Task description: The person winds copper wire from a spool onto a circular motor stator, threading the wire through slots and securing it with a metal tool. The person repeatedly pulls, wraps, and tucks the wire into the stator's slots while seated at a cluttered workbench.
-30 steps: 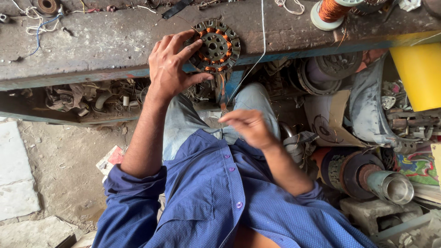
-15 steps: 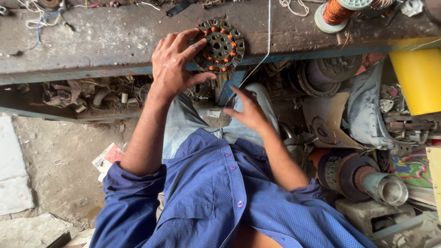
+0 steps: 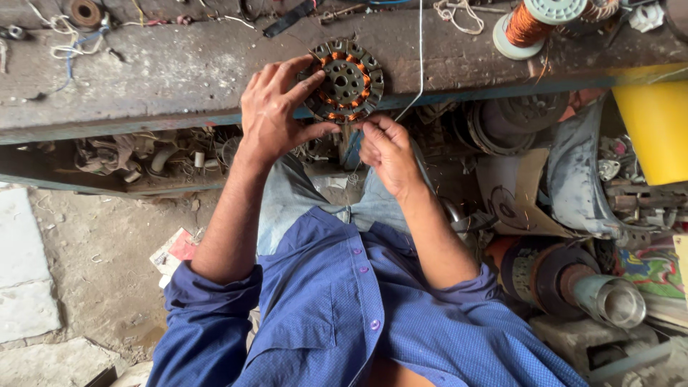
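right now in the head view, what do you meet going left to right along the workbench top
Rusty ring → tangled cord → left hand → round wound motor core → thin wire → copper wire spool → yellow sheet.

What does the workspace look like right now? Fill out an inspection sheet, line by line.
Surface: worn grey workbench, dusty, blue front edge.
Job's things: round stator with copper windings, at the bench edge.
Clutter: copper wire spool, black strap, string scraps, metal parts on the shelf under the bench.
Hands: left hand grips the stator's rim; right hand pinches at its lower edge.
Cables: thin wire runs across the bench past the stator.
Surroundings: yellow sheet, metal cylinder, concrete floor.
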